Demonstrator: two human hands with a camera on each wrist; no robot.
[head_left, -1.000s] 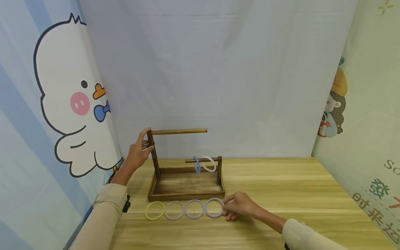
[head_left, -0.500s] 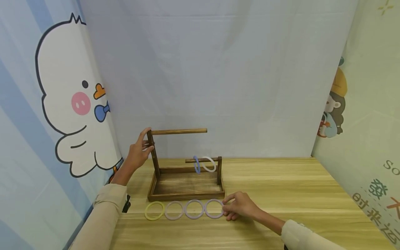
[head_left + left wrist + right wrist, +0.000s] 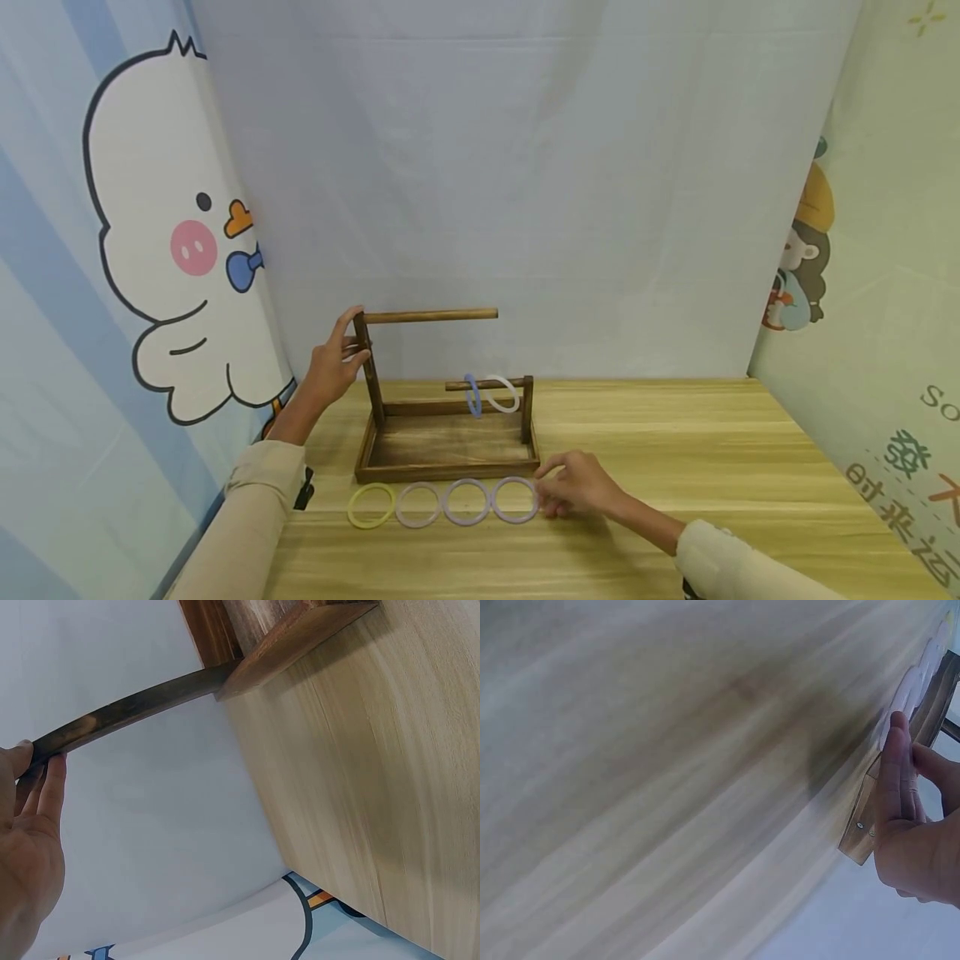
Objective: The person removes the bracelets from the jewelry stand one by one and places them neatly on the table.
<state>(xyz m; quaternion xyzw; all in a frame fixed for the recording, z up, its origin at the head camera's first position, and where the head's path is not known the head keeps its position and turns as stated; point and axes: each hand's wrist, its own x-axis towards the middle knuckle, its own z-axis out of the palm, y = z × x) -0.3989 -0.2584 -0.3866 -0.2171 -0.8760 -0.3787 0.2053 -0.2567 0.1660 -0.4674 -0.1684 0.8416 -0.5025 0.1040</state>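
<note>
My left hand [image 3: 333, 367] grips the top of the tall left post [image 3: 112, 720] of a dark wooden rack [image 3: 450, 474], thumb and fingers on opposite sides of it. At the front of the rack, several rings lie flat in a row: a yellow ring [image 3: 351, 507], a pale pink ring [image 3: 418, 527] and two lilac ones. Straight fingers of my right hand [image 3: 581, 485] are at the right edge of the last lilac ring [image 3: 514, 522]; in the right wrist view the exact contact is hard to see. A blue ring [image 3: 473, 398] and a white ring [image 3: 507, 407] hang on the short rod.
The rack's long upper rod [image 3: 431, 316] points right, with a bare end. A low-walled wooden tray forms its base. Pale curtains stand behind and at both sides of the wood-grain table [image 3: 675, 450].
My right hand has lifted slightly and its lower fingers have drawn up beside the last lilac ring. The left hand, rack and rings look unmoved.
</note>
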